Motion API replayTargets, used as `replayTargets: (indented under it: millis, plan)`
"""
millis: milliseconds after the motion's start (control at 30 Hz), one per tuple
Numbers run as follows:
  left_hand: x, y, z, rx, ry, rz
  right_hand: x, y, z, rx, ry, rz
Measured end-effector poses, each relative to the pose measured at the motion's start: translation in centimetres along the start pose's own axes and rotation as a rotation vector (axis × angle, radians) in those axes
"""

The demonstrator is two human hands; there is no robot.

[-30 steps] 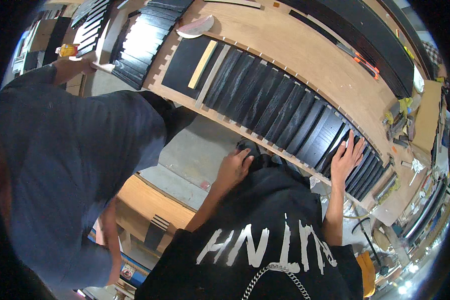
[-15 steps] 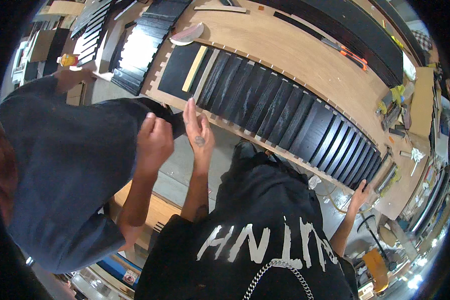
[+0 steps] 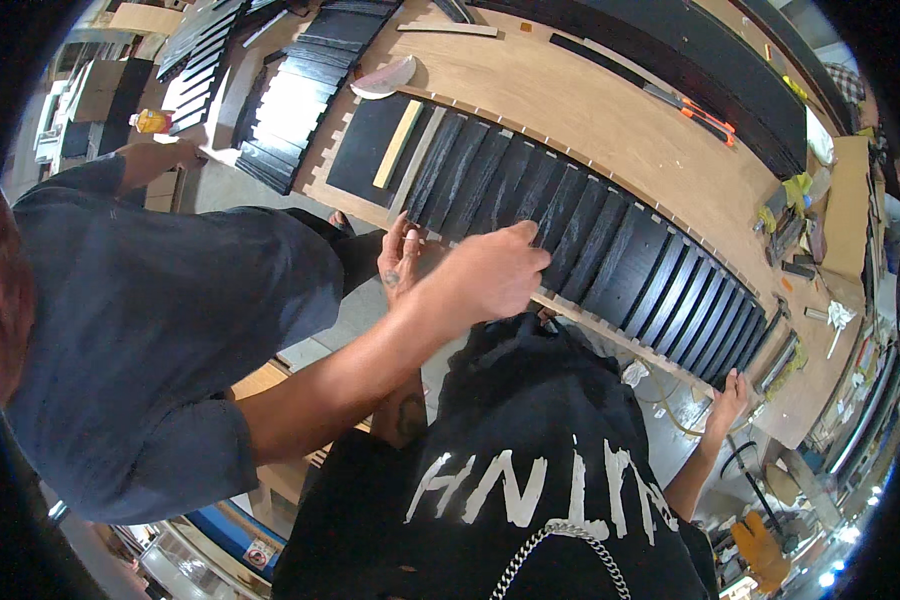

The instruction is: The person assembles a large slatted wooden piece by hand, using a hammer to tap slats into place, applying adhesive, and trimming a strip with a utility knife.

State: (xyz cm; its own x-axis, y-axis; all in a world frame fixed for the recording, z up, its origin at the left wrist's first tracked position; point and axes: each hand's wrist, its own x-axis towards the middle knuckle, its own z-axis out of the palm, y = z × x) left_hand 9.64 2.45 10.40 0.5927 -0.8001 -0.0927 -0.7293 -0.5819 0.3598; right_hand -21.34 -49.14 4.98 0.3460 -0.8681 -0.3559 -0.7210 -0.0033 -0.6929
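- The left hand is raised at the near rim of a notched wooden frame, fingers upward and slightly apart; whether they grip the rim I cannot tell.
- The left forearm rises from below, partly hidden behind a co-worker's forearm crossing it.
- The right hand is at the frame's near right corner, fingers bent toward the edge; how firmly they close cannot be told.
- The right forearm slants outward.
- The black slats lie side by side in the frame, on the counter.
- The co-worker's hand, fingers curled, is between both hands, over the slats' near ends.
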Motion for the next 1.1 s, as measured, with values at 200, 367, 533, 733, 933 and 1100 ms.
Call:
replayTargets:
  millis: [200,367,533,733,933,1100]
  plan:
    - [1.7,1.0,-4.8,0.22,-0.246,0.095,0.6,-1.9,1.8,0.07,-0.03,-0.022]
    - [2.8,2.1,-3.2,-0.128,-0.222,-0.269,0.1,-0.9,0.7,0.027,0.097,-0.006]
    - [0.7,1.2,0.4,0.715,-0.153,-0.014,1.2,-0.8,1.1,0.035,0.067,-0.015]
    - [-1.1,2.1,-0.3,0.249,-0.069,0.001,1.3,-0.8,0.5,-0.059,0.068,-0.007]
    - [-4.4,3.1,-1.6,0.139,-0.265,0.077,0.8,-1.7,0.8,-0.086,0.051,-0.012]
    - [-6.9,-1.0,1.5,-1.282,0.66,-0.732,0.6,-1.4,0.5,-0.068,0.06,-0.006]
